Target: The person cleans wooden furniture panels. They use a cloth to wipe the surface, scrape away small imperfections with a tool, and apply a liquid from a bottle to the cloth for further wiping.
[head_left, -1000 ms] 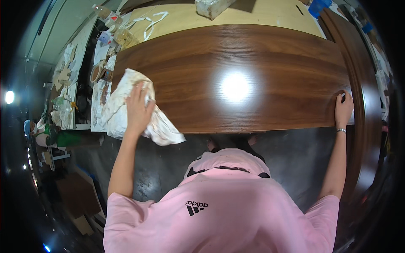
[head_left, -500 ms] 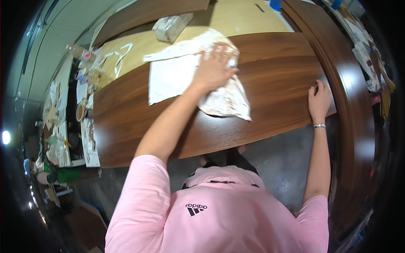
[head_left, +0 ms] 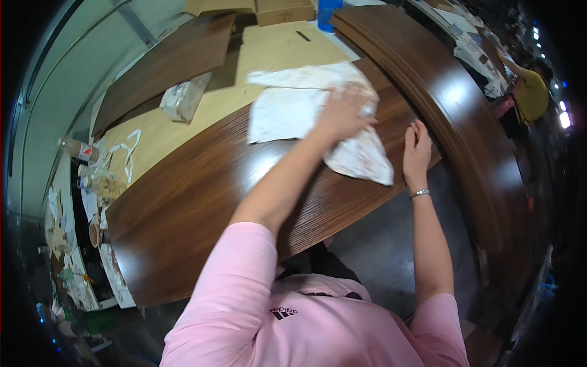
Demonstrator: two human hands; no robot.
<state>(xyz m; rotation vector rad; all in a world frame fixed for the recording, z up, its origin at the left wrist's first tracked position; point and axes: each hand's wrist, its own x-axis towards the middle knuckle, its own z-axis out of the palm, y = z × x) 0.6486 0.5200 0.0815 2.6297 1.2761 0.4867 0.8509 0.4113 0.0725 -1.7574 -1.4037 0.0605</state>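
A white cloth with brown stains [head_left: 284, 115] lies spread on a dark brown wood-grain board [head_left: 183, 202]. My left hand [head_left: 347, 115] presses flat on the cloth's right part, fingers extended and slightly blurred. Near the board's right end is my right hand [head_left: 417, 156], its fingers stretched out and nothing seen in them. A metal bracelet [head_left: 420, 193] circles that wrist. The cloth hides part of the board's far edge.
Stacked brown panels [head_left: 446, 92] run along the right. Another brown panel [head_left: 171, 58] leans over a wrapped block [head_left: 183, 101] at the far left. Plastic bottles [head_left: 101, 180] stand left of the board. A person in yellow [head_left: 531, 95] is at the far right.
My left hand and the cloth have slid right along the board. My right hand has shifted from gripping the board's right end to lying with fingers straightened. The view has turned right.
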